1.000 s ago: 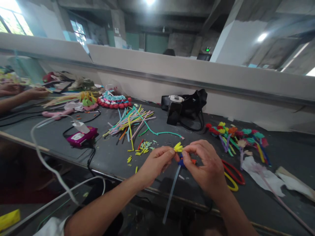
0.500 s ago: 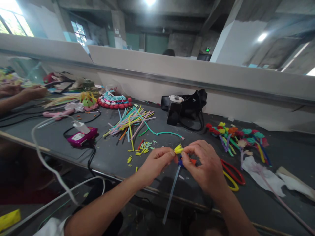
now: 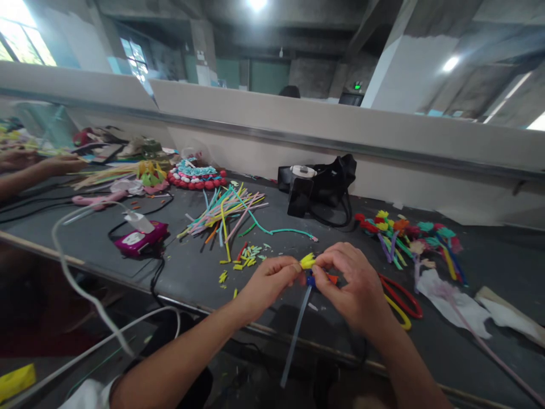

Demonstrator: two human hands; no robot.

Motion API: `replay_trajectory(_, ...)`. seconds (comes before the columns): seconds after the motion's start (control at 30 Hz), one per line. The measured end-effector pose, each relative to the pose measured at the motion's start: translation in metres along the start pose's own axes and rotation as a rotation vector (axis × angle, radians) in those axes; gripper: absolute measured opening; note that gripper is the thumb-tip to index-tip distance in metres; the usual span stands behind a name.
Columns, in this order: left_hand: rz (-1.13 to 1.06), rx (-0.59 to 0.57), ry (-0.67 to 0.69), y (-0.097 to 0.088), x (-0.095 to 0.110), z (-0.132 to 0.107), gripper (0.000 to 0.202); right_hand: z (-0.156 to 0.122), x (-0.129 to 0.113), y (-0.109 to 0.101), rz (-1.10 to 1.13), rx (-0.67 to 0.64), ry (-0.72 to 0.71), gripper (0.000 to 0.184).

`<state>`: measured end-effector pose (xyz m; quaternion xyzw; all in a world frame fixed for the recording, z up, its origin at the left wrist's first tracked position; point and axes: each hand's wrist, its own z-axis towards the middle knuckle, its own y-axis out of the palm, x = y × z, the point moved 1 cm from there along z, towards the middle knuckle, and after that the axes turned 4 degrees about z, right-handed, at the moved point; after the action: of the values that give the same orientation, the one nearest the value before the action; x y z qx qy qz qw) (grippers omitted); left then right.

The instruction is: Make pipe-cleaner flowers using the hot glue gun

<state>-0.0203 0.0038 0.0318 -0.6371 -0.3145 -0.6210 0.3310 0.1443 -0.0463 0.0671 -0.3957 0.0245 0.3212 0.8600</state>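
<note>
A small yellow flower-like piece (image 3: 307, 261) with several pointed petals is pinched between both my hands above the front of the dark table. My left hand (image 3: 276, 278) grips its left side with thumb and index finger. On its right side, the closed fingertips of my right hand (image 3: 347, 278) touch it. Just below sits a blue and orange tool (image 3: 311, 281), mostly hidden by my right hand, with a translucent stick (image 3: 296, 335) jutting past the table edge. Red and yellow looped handles (image 3: 402, 295) lie beside my right wrist. Small cut yellow and pale green pieces (image 3: 251, 254) are scattered left of my hands.
Coloured fuzzy stems (image 3: 225, 213) are heaped mid-table. A purple power socket (image 3: 140, 238) with cables lies left. Behind are a black bag (image 3: 336, 182) and a phone (image 3: 300, 197). Finished fuzzy flowers (image 3: 409, 230) and white tissue (image 3: 451, 304) lie right. Another person's hands (image 3: 55, 165) work far left.
The yellow piece's petals look slightly more spread and upright. Both hands keep nearly the same place, and the whole view has shifted a little.
</note>
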Motion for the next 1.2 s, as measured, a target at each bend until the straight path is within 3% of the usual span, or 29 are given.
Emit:
replay_trajectory(0.43, 0.018, -0.009, 0.037, -0.002, -0.001, 0.000, 0.032, 0.000, 0.002, -0.001, 0.003, -0.030, -0.008, 0.008)
replay_trajectory(0.57, -0.003, -0.019, 0.081, -0.003, -0.007, 0.001, 0.034, 0.000, -0.002, -0.006, -0.040, 0.012, -0.014, 0.002)
replay_trajectory(0.8, 0.000, -0.040, 0.259, -0.002, -0.006, 0.001, 0.034, -0.004, -0.011, -0.016, -0.064, 0.152, -0.016, 0.016)
replay_trajectory(1.2, -0.067, -0.068, 0.304, -0.005, -0.008, -0.001, 0.025, -0.003, -0.018, -0.016, 0.008, 0.153, -0.083, 0.021)
